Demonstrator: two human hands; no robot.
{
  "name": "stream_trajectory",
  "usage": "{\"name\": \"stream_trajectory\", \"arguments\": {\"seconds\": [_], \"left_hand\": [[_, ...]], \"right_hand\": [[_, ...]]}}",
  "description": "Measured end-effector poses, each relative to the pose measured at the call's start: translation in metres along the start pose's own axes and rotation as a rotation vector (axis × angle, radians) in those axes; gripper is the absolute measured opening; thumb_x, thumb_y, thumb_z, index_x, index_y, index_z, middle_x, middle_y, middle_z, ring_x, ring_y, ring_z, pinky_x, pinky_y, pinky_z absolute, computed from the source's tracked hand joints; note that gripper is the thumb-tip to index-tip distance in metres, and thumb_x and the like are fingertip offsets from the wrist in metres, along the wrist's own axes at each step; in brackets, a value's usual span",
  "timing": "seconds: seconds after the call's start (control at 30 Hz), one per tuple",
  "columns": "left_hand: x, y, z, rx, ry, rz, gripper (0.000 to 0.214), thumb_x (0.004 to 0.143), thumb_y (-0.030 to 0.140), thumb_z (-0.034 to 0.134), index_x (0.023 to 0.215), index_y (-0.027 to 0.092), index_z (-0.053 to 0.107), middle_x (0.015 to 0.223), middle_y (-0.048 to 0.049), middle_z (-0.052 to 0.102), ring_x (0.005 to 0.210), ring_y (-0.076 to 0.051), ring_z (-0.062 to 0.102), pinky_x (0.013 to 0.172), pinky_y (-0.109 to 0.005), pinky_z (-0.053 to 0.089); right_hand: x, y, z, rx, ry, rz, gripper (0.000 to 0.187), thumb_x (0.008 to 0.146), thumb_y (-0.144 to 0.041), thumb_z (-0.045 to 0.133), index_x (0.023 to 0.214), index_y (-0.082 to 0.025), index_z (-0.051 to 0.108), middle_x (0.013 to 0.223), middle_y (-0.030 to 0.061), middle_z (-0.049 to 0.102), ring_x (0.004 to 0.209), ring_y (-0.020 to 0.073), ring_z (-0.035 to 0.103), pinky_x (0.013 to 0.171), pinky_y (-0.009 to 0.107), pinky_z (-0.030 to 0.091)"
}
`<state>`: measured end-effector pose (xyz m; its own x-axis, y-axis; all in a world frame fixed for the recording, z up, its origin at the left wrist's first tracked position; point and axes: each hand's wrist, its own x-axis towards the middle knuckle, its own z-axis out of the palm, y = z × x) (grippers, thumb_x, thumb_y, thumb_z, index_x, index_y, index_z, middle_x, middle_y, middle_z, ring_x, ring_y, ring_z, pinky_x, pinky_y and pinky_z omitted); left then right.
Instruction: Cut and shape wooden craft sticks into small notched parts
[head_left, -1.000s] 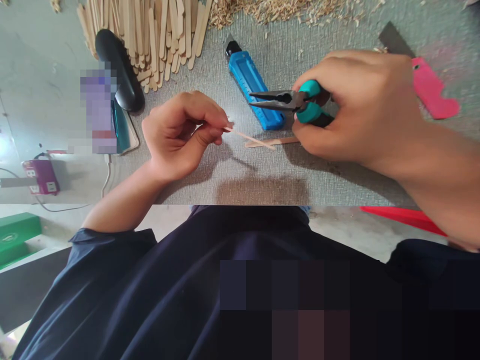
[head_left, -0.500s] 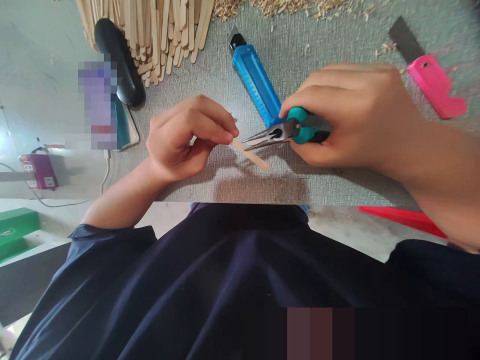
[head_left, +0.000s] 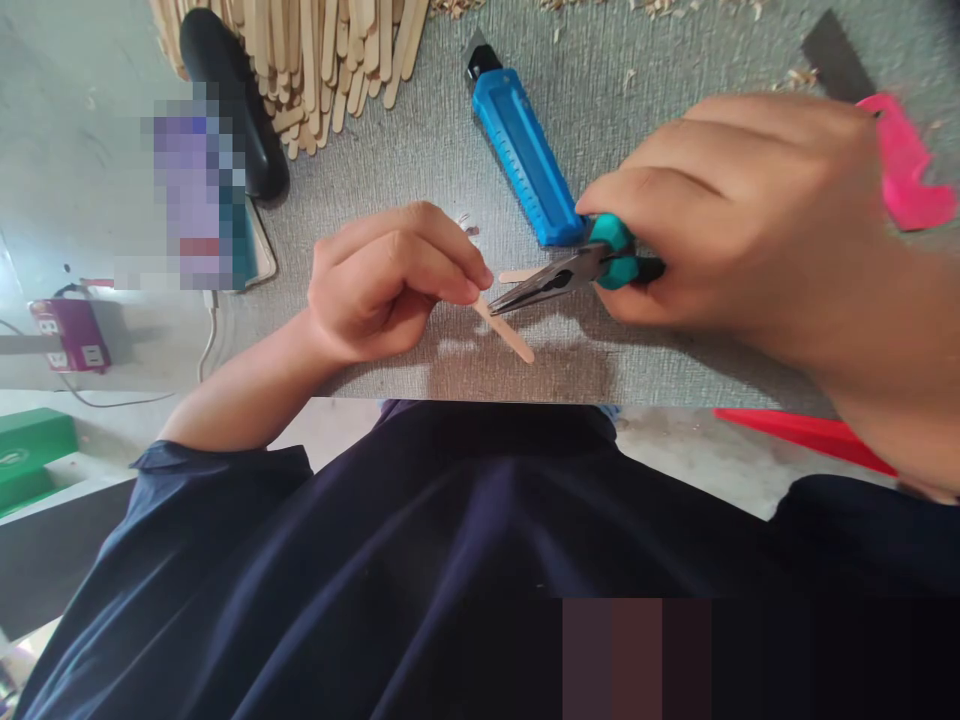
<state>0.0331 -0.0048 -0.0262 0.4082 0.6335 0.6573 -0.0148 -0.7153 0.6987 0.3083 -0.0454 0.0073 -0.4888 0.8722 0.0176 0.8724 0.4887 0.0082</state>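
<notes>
Pliers with teal handles, clenched in the right hand, touched a thin flat wooden stick with their tips. The left hand pinched the stick's other end.

No legible text, no brand, no numbers — nothing readable

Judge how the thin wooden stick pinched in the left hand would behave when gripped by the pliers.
Probably stiff: the wooden stick juts straight from the left hand without sagging. Likely light, since a mere pinch holds it. So thin, it may snap or split under the pliers in the right hand.
</notes>
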Motion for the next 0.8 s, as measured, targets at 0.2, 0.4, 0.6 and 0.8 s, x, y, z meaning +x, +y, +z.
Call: {"name": "stream_trajectory", "arguments": {"seconds": [0.2, 0.4, 0.6, 0.8], "left_hand": [[0.007, -0.004, -0.004, -0.006, -0.064, 0.333, 0.027, 0.116, 0.025, 0.066, 0.090, 0.026, 0.069, 0.083, 0.0062, 0.088, 0.067, -0.009, 0.087, 0.051, -0.011, 0.060], [0.003, -0.013, -0.013, 0.023, -0.200, 0.153, 0.049, 0.126, 0.048, 0.058, 0.082, 0.027, 0.067, 0.082, 0.0070, 0.084, 0.072, -0.009, 0.086, 0.067, -0.019, 0.070], [0.007, -0.034, -0.015, -0.142, -0.174, 0.142, 0.066, 0.118, 0.067, 0.068, 0.068, 0.025, 0.062, 0.063, 0.0032, 0.071, 0.055, -0.010, 0.074, 0.060, -0.024, 0.069], [0.002, -0.019, -0.027, 0.003, -0.153, -0.090, 0.064, 0.112, 0.078, 0.072, 0.072, 0.028, 0.066, 0.076, 0.0002, 0.075, 0.070, -0.015, 0.081, 0.078, -0.034, 0.075]], "right_hand": [[0.003, -0.009, -0.012, -0.155, -0.050, 0.050, 0.017, 0.093, -0.039, 0.051, 0.083, -0.029, 0.059, 0.082, 0.0083, 0.061, 0.081, 0.0260, 0.054, 0.068, 0.043, 0.035], [-0.005, 0.000, -0.004, 0.054, -0.047, 0.028, 0.023, 0.087, -0.046, 0.056, 0.087, -0.028, 0.041, 0.090, 0.0052, 0.063, 0.085, 0.0249, 0.056, 0.071, 0.043, 0.034], [-0.011, 0.007, 0.002, 0.353, 0.022, -0.054, 0.021, 0.078, -0.046, 0.053, 0.091, -0.030, 0.048, 0.095, 0.0053, 0.067, 0.090, 0.0268, 0.060, 0.078, 0.046, 0.038], [-0.010, 0.003, -0.003, 0.272, 0.042, 0.073, 0.017, 0.080, -0.041, 0.058, 0.094, -0.031, 0.055, 0.102, 0.0056, 0.072, 0.100, 0.0298, 0.070, 0.085, 0.048, 0.043]]}}
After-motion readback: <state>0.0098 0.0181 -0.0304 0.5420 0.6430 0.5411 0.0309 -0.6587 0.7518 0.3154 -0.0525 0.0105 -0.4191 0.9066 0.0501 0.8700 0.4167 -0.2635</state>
